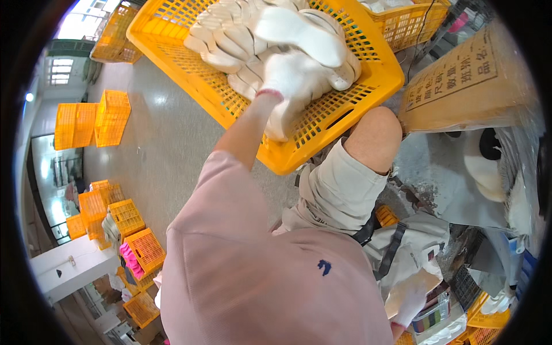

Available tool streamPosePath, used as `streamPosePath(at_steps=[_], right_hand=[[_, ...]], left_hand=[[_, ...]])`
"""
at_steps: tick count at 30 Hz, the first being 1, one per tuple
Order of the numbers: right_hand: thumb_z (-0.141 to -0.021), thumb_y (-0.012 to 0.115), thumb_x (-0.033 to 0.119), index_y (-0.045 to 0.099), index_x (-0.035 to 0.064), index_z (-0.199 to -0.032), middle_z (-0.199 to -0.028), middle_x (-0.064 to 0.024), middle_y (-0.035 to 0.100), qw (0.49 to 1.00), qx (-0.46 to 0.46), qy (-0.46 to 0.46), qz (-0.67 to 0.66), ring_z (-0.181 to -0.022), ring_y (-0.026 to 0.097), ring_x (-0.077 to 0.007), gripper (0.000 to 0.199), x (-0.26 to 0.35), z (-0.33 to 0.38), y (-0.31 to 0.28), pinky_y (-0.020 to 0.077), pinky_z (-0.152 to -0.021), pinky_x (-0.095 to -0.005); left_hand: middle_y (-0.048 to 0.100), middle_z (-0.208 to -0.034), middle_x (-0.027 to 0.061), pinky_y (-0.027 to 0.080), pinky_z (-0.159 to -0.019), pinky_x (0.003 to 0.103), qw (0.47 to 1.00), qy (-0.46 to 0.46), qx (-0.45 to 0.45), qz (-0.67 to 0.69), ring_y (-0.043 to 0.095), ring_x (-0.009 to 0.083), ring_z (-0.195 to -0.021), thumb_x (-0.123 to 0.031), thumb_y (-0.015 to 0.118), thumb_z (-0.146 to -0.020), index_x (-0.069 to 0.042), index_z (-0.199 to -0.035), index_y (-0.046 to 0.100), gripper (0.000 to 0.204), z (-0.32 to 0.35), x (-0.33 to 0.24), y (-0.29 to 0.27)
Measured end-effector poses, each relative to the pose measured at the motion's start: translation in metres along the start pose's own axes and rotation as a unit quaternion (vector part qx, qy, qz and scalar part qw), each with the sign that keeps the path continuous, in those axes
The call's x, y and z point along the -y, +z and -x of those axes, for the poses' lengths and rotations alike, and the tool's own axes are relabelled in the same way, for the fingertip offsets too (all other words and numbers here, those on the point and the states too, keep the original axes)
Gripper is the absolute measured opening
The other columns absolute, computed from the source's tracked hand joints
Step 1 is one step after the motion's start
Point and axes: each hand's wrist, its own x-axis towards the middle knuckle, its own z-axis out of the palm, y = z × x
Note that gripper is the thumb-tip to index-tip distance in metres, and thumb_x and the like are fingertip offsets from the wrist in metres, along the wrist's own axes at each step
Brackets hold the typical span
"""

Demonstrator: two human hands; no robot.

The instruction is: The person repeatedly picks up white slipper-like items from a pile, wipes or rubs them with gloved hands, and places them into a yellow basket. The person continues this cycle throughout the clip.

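Left hand (294, 75): your gloved fingers are in among the soles; whether they grip one, I cannot tell.
White sole (302, 37): on the pile, just beyond those fingers.
Pale soles (230, 41): beside and beneath them.
Yellow basket (384, 75): around your left fingers.
Right hand (411, 305): gloved, well apart; its fingers' state, I cannot tell.
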Motion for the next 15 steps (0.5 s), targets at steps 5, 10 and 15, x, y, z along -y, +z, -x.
streamPosePath(at_steps=[5, 10, 15], right_hand=[[-0.094, 0.068, 0.01, 0.058, -0.0054, -0.149, -0.146, -0.023, 0.063, 0.958, -0.031, 0.013, -0.284, -0.132, 0.064, -0.0284, 0.058, 0.143, -0.049, -0.08, 0.0491, -0.11, -0.036], [-0.09, 0.074, 0.009, 0.043, -0.0068, -0.158, -0.163, -0.0243, 0.047, 0.89, -0.048, -0.173, -0.418, -0.149, 0.049, -0.0297, 0.077, 0.244, -0.028, -0.112, 0.0427, -0.118, -0.0381], [-0.095, 0.069, 0.011, 0.037, -0.0067, -0.16, -0.16, -0.0242, 0.048, 0.88, -0.075, -0.101, -0.458, -0.145, 0.049, -0.0353, 0.075, 0.244, -0.026, -0.111, 0.0446, -0.117, -0.0456]], left_hand=[[0.072, -0.112, 0.0095, 0.056, -0.094, 0.036, 0.858, 0.132, 0.122, 0.481, 0.069, 0.0216, -0.105, -0.012, 0.073, -0.088, -0.004, -0.118, 0.076, 0.031, 0.026, -0.04, -0.074], [0.071, -0.121, 0.0166, 0.064, -0.086, 0.038, 0.676, -0.09, -0.263, 0.682, 0.074, 0.0243, -0.102, -0.001, 0.062, -0.097, 0.003, -0.144, 0.053, 0.048, 0.095, -0.056, -0.183], [0.066, -0.134, 0.0151, 0.06, -0.098, 0.037, 0.611, -0.042, -0.196, 0.766, 0.068, 0.0232, -0.12, -0.005, 0.063, -0.101, 0.003, -0.146, 0.052, 0.047, 0.14, -0.208, -0.117]])
